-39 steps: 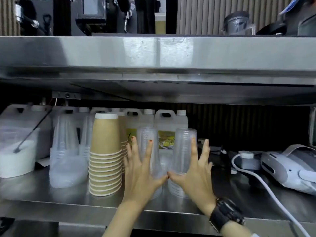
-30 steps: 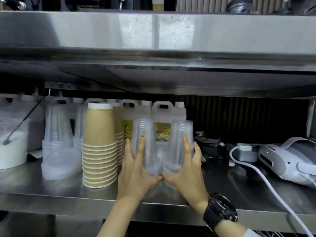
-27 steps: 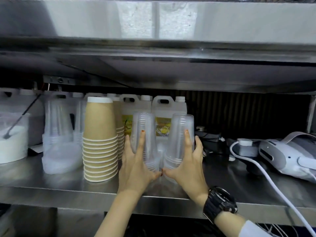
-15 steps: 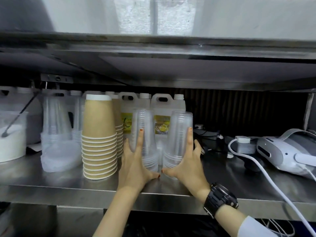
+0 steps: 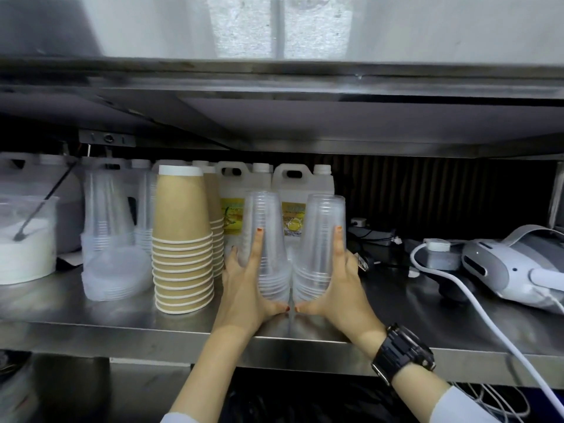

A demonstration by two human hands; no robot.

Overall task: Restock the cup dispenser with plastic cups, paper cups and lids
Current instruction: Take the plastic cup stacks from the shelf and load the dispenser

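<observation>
Two upside-down stacks of clear plastic cups stand side by side on the steel shelf (image 5: 122,325). My left hand (image 5: 247,288) grips the left stack of clear cups (image 5: 268,239) from its left side. My right hand (image 5: 338,288), with a black watch on its wrist, grips the right stack of clear cups (image 5: 323,236) from its right side. My thumbs nearly meet below the two stacks. Just to the left stands an upside-down stack of brown paper cups (image 5: 181,239), and further left more clear plastic cups (image 5: 106,227) on a pile of clear lids (image 5: 113,279).
White jugs (image 5: 302,184) line the back of the shelf. A tub of white powder with a scoop (image 5: 24,239) sits at far left. A white headset device (image 5: 512,264) and its white cable (image 5: 488,325) lie at right. A steel shelf hangs low overhead.
My hands went from spread fingers in front of the two clear stacks to closed around them. The view has dipped lower; the stacks stay on the shelf.
</observation>
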